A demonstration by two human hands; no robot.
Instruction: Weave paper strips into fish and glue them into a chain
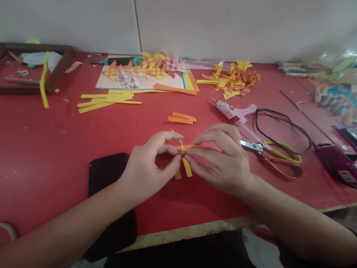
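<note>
Between both hands, just above the red table (50, 150), is a small piece of woven yellow and orange paper strips (187, 167). My left hand (155, 154) pinches its left side between thumb and fingers. From the other side my right hand (220, 152) pinches it too, fingertips close to the left ones. Yellow strip ends hang down toward me and an orange end points right; the centre is mostly hidden by fingertips. Just beyond the hands lie loose orange paper strips (182, 118). A black phone (109, 171) lies under my left forearm.
Scissors (255, 147) and a pink glue gun (230, 110) with a black cord lie right of my hands. Yellow strips (107, 100), woven paper pieces (157, 66) and a heap of folded strips (238, 79) lie farther back. A wooden frame (57, 71) stands back left, a purple power socket box (340, 163) right.
</note>
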